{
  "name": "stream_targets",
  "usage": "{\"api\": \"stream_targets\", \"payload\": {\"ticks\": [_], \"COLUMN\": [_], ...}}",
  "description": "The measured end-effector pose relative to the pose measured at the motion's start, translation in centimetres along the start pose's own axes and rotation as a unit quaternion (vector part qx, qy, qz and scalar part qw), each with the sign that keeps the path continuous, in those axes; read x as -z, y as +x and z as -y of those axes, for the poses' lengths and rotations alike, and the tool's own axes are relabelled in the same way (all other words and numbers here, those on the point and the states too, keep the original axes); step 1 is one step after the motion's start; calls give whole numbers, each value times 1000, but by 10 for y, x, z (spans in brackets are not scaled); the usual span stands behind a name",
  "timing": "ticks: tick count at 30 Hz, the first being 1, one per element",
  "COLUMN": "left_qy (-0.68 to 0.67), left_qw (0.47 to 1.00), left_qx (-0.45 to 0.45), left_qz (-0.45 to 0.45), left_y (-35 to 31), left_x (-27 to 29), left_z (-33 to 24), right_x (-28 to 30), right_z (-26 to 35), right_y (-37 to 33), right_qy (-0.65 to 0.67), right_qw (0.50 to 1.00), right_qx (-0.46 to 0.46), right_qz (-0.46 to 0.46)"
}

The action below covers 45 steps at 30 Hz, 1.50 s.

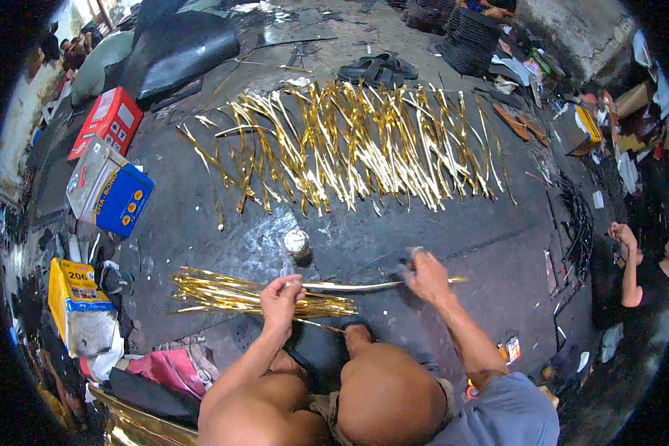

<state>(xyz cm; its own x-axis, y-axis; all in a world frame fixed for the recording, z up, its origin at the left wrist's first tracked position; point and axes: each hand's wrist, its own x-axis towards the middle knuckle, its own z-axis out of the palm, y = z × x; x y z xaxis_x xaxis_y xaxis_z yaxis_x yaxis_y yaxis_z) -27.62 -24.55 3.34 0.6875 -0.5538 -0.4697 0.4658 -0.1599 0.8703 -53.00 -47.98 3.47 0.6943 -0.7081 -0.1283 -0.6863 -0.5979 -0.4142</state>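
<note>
My left hand (281, 299) pinches the left end of a narrow gold-and-white strip (349, 287), which lies stretched to the right just above the dark floor. My right hand (428, 278) is closed over that strip near its right end, with a small greyish thing (413, 255) at its fingers, too blurred to name. Under and beside my left hand lies a bundle of gold strips (223, 291). A small round can (296, 244) with a whitish top stands just beyond it. Farther off, many gold-and-white strips (372, 149) are spread across the floor.
At left stand a red box (111, 119), a blue-and-white tin (115, 197) and a yellow-and-blue tin (82, 305). Black sandals (377, 69) lie beyond the spread strips, brown sandals (520, 123) to their right. Another person's arm (632, 271) shows at the right edge.
</note>
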Motion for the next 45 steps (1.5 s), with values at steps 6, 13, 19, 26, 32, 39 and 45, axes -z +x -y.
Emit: {"api": "stream_targets", "payload": {"ticks": [6,13,19,26,32,39,45], "left_qy": [21,-78,-163,-242,-189,-177,-207], "left_qw": [998,996,985,969,981,980,953], "left_qx": [-50,17,39,37,24,-21,-27], "left_qz": [32,-47,-43,-18,-25,-86,-220], "left_y": [-5,2,2,6,5,18,58], "left_x": [-27,-5,8,13,19,74,187], "left_z": [-39,-52,-42,-27,-27,-65,-53], "right_x": [-17,-34,-37,-46,-36,-22,-15], "right_z": [145,182,196,197,196,183,141], "right_y": [24,55,56,56,57,27,-9], "right_qy": [297,335,312,315,251,301,245], "right_qw": [925,896,907,901,892,889,917], "right_qx": [235,290,282,296,374,346,311], "right_qz": [-11,-14,-18,-47,-37,-5,52]}}
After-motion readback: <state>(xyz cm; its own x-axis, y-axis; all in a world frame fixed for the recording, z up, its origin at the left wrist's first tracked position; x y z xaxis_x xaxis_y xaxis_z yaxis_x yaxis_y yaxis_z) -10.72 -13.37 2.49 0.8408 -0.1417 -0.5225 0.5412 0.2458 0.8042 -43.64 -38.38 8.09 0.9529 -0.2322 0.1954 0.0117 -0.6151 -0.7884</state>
